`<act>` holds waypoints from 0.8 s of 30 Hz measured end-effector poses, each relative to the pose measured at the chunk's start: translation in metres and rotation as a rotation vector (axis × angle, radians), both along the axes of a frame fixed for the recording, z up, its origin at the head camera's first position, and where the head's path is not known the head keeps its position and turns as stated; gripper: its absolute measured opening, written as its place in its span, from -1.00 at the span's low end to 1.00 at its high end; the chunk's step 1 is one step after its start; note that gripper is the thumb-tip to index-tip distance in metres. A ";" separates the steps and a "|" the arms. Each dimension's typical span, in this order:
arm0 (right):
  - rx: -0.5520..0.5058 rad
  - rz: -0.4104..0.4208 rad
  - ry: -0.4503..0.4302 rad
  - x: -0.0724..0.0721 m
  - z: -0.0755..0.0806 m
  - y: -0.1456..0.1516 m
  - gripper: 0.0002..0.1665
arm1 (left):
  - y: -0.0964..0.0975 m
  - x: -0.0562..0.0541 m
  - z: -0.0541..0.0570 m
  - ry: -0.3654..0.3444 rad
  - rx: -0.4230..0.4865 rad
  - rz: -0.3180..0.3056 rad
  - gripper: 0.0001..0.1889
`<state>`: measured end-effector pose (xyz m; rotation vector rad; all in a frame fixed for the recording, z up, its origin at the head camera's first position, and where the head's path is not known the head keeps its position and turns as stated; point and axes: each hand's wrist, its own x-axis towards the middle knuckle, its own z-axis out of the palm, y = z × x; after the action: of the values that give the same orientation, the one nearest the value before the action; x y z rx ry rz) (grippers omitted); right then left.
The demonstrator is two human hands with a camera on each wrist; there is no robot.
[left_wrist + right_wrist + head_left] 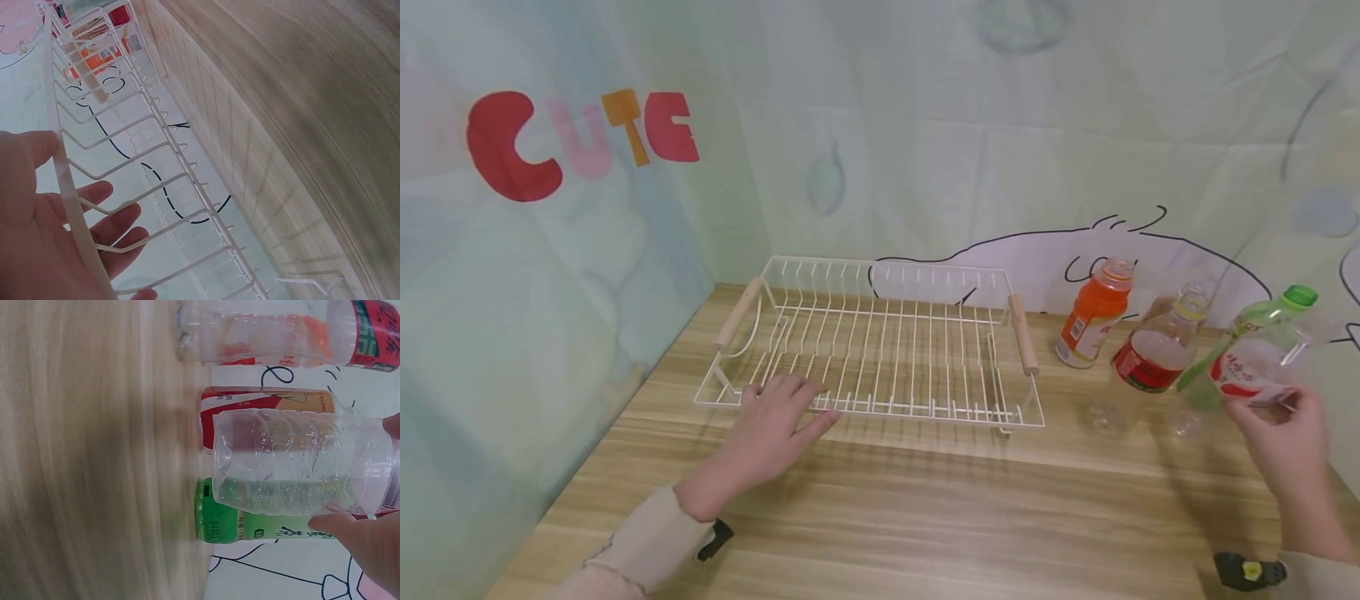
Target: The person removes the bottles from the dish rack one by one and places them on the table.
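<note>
My left hand (778,425) rests over the front rail of a white wire dish rack (880,408) with wooden handles. In the left wrist view, the rail crosses in front of the loosely extended fingers (119,219), with the thumb beside it. At the right, my right hand (1288,437) grips a clear plastic bottle (1247,371) with a white and red label, fingers and thumb about the label. The right wrist view shows the bottle's ribbed lower part (281,462) with its base slightly above the table; some fingers are out of frame.
Right of the rack stand an orange-labelled bottle (1093,312), a clear bottle with a red label (1150,358) and a green bottle (1296,296). A red and tan can (269,400) shows behind the held bottle. A printed cloth (910,183) hangs behind the wooden table (887,517).
</note>
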<state>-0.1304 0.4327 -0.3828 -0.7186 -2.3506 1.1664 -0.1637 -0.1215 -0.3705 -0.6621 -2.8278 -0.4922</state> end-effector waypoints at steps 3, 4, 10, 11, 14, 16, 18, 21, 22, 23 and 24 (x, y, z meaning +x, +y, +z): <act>-0.002 0.009 -0.024 -0.001 -0.003 0.001 -0.18 | 0.001 0.000 0.000 -0.001 0.004 0.000 -0.53; -0.007 0.014 -0.028 -0.002 -0.004 0.001 -0.18 | 0.001 -0.001 0.000 -0.003 0.005 0.000 -0.54; -0.022 0.013 -0.038 -0.004 -0.009 0.004 -0.17 | 0.002 0.001 0.001 -0.011 0.007 0.008 -0.56; -0.025 0.010 -0.036 -0.004 -0.010 0.004 -0.19 | 0.002 0.002 0.001 -0.010 0.006 0.010 -0.56; -0.026 0.009 -0.024 -0.005 -0.013 0.005 -0.25 | 0.001 0.003 0.001 -0.001 0.013 0.013 -0.57; -0.029 0.012 -0.022 -0.005 -0.015 0.005 -0.27 | 0.001 0.003 0.001 -0.001 0.015 0.015 -0.55; -0.035 0.012 -0.023 -0.006 -0.016 0.005 -0.25 | 0.000 0.003 0.001 -0.004 0.019 0.017 -0.54; -0.062 0.004 -0.036 -0.006 -0.016 0.004 -0.18 | 0.000 0.002 0.000 -0.009 0.014 0.018 -0.52; -0.072 0.000 -0.043 -0.006 -0.016 0.004 -0.15 | 0.000 0.002 0.000 -0.007 0.013 0.016 -0.51; -0.077 -0.003 -0.048 -0.006 -0.015 0.004 -0.13 | 0.001 0.002 -0.001 -0.005 0.012 0.013 -0.51; -0.084 -0.007 -0.049 -0.006 -0.015 0.005 -0.13 | 0.001 0.002 0.000 -0.004 0.011 0.011 -0.51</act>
<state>-0.1364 0.4374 -0.3976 -0.7913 -2.3489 1.2642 -0.1622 -0.1204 -0.3710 -0.6439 -2.8286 -0.5074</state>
